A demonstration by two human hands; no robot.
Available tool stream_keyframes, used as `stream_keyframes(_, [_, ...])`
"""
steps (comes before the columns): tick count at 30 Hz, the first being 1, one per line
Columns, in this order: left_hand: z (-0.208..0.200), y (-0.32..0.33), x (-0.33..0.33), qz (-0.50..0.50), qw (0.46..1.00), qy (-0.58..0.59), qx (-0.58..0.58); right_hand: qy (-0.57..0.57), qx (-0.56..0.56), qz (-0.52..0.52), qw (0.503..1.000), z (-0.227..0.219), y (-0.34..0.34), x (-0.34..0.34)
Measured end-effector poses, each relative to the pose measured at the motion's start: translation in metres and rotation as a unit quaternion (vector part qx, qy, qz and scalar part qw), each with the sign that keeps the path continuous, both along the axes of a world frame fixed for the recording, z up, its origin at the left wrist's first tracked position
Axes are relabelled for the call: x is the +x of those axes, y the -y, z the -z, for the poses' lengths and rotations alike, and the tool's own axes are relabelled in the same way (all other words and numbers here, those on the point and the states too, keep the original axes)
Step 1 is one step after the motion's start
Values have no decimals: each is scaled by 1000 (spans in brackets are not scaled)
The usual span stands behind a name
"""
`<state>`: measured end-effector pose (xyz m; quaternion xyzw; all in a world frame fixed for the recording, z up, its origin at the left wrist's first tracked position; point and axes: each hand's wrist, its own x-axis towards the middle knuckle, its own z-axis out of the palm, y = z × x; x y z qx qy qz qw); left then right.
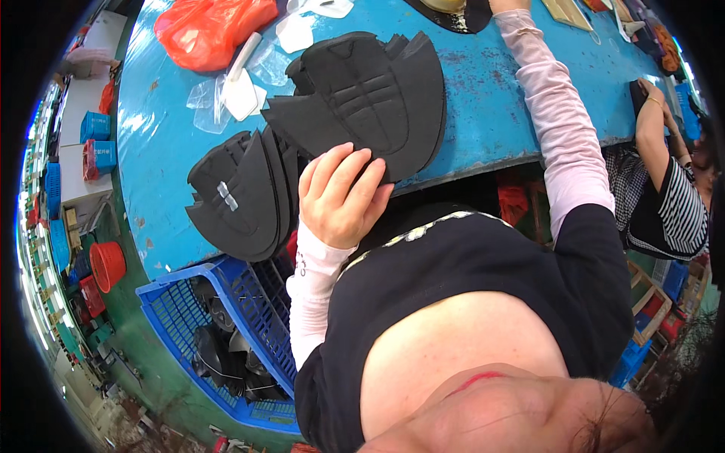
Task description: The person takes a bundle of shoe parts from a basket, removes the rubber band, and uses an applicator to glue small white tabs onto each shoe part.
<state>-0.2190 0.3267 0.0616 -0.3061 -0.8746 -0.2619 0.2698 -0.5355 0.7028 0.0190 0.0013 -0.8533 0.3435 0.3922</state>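
Note:
My left hand (pixel 340 195) lies with its fingertips on the near edge of a stack of black foam-like, rounded pieces (pixel 362 98) with ridged lines and pointed flaps. The thumb stands apart from the fingers. To its left, a second stack of similar black pieces (pixel 234 200) overhangs the table edge, with a small silvery patch on top. My right arm stretches to the far side of the table; only the back part of my right hand (pixel 511 4) shows, its fingers cut off by the top edge. Just left of it lies a dark piece (pixel 472 16) with something cream-coloured on it.
On the blue table (pixel 483 98) lie an orange-red plastic bag (pixel 215 30), white cut pieces (pixel 240 94) and clear film. A blue crate (pixel 249 302) with black parts stands below the left edge. At right sits another person (pixel 680 204) in a striped sleeve.

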Motion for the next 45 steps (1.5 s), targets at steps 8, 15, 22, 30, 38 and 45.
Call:
stream_keyframes(8, [12, -5, 3, -17, 1000, -16, 11, 101, -515, -184, 831, 12, -13, 9])
stream_keyframes(15, [15, -12, 5, -14, 999, -28, 18, 136, -354, -476, 794, -78, 121, 180])
stream_keyframes(22, [14, -13, 3, -21, 999, -8, 28, -20, 78, -480, 873, -87, 158, 234])
stream_keyframes(30, [17, -12, 2, -17, 999, -17, 36, -51, 173, -491, 853, -87, 162, 229])
stream_keyframes(38, [18, -12, 1, -16, 999, -16, 38, -65, 205, -485, 848, -84, 168, 219])
stream_keyframes(45, [18, -11, 2, -16, 999, -11, 39, -92, 193, -466, 858, -78, 175, 199])
